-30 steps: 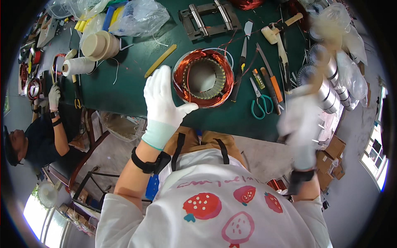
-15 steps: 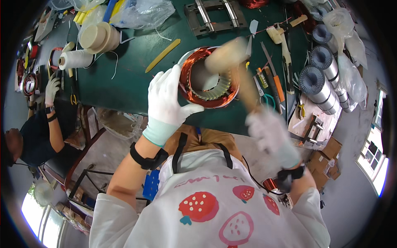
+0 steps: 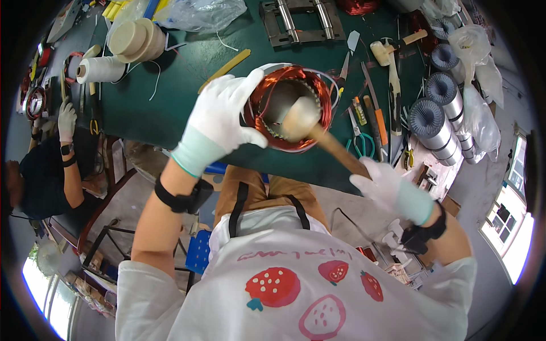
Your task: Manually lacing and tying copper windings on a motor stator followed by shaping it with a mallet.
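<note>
A motor stator (image 3: 325, 101) with copper wire windings round its open bore lies on the green table in front of me. My left hand (image 3: 219, 116), in a white glove, grips the stator's left side, with thumb and fingers spread along the rim. In my gloved right hand (image 3: 389, 190) is the wooden handle of a mallet (image 3: 301, 118). The mallet's pale head is over the near right part of the bore, at the winding's inner edge. Whether it touches the winding I cannot tell. A white cord or strip loops out at the stator's far right.
Right of the stator lie scissors (image 3: 362, 142), blades and another mallet (image 3: 382, 52). Finned metal cores (image 3: 426, 117) stand farther right. A metal fixture (image 3: 296, 25) is at the back; a thread spool (image 3: 102, 70) and a yellow stick (image 3: 226, 69) lie left. A co-worker's gloved hand (image 3: 66, 120) is far left.
The mallet has come down and toward me, from above the stator's far right to its near right bore. My right hand has moved lower. The stator looks tilted differently under my left hand.
</note>
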Tool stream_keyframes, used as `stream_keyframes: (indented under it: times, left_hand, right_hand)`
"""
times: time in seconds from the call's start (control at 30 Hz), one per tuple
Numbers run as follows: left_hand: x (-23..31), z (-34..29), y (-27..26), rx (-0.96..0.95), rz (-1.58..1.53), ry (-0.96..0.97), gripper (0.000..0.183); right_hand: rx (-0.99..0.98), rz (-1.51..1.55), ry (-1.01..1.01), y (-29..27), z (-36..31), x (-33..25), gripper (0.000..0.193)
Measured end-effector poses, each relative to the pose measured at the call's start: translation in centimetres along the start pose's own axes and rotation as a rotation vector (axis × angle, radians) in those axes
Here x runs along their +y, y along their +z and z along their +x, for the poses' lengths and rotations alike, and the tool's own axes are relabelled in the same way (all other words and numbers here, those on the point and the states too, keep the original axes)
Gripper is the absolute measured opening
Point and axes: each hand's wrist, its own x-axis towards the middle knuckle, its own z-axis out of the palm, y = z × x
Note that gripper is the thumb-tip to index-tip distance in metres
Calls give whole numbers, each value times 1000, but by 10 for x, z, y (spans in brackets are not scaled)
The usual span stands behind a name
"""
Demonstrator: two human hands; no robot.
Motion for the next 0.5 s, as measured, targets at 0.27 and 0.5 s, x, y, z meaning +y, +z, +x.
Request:
stream_keyframes:
  times: [0.27,0.5]
  left_hand:
    - [17,-39,29,324,-113,-128,82]
    - [23,-30,61,350,-208,-168,60]
  right_hand:
    - [-33,-393,-307,-109,71,19,29]
    - [-117,340,610,-153,94,-23,28]
